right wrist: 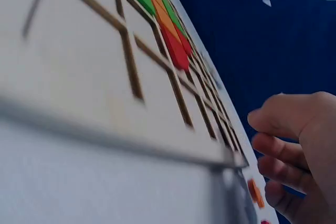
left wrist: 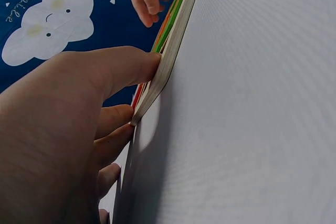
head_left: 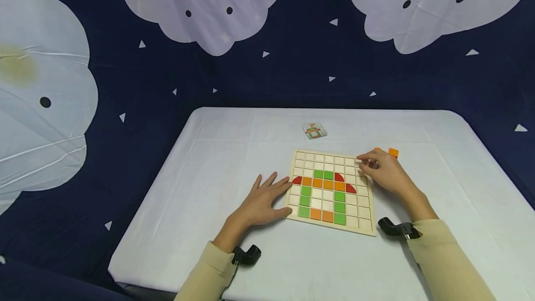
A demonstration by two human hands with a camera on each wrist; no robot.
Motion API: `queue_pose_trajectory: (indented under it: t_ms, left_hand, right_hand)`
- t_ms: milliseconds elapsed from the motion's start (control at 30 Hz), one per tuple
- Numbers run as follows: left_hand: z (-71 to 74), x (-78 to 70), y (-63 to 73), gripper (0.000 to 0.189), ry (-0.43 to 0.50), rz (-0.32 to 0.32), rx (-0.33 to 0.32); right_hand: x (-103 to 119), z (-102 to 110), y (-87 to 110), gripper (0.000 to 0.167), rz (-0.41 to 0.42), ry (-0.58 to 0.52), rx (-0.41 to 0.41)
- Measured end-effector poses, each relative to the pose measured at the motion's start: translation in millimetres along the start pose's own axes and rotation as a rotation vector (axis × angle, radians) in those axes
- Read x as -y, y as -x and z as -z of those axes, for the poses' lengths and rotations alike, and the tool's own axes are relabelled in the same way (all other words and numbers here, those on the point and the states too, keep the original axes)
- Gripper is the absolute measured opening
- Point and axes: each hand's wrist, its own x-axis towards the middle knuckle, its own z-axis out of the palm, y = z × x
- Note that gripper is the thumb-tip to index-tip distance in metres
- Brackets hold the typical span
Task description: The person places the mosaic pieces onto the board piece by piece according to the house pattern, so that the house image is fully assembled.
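Observation:
A wooden grid board [head_left: 365, 212] lies on the table, with green squares [head_left: 340, 207], orange squares [head_left: 316, 214] and red curved pieces [head_left: 350, 188] set in its cells. At the board's left edge, my left hand [head_left: 260, 204] spreads its fingers; in the left wrist view the thumb [left wrist: 143, 66] touches the board's edge. My right hand [head_left: 388, 173] hovers by the upper right corner, fingers loosely bent. No piece shows between those fingers [right wrist: 278, 148] in the right wrist view. Loose orange blocks [head_left: 393, 152] lie just beyond this hand, partly hidden by it.
Behind the board lies a small card [head_left: 315, 131] printed with a coloured grid pattern. A white cloth covers the table [head_left: 234, 147]. Dark blue fabric with clouds [head_left: 292, 73] hangs behind it. A bit of red [right wrist: 265, 222] shows near the orange blocks.

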Motion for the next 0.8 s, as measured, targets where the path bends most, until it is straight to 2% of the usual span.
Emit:
queue_pose_trajectory:
  t_ms: [200,367,567,800]
  left_hand:
    - [-0.5,0.7,-0.3,0.072,0.000,-0.002,0.002]
    - [-1.1,1.0,-0.3,0.072,0.000,-0.003,0.002]
    - [-0.8,1.0,-0.8,0.072,-0.002,-0.010,0.001]
    - [-0.3,1.0,-0.8,0.072,-0.001,-0.005,-0.001]
  right_hand:
    - [-18.2,11.2,3.4,0.031,-0.099,0.038,-0.099]
    - [-30.5,20.4,7.9,0.041,-0.196,0.065,-0.147]
    - [-39.1,24.6,15.0,0.046,-0.310,0.094,-0.136]
    - [-43.3,25.5,16.9,0.046,-0.307,0.110,-0.114]
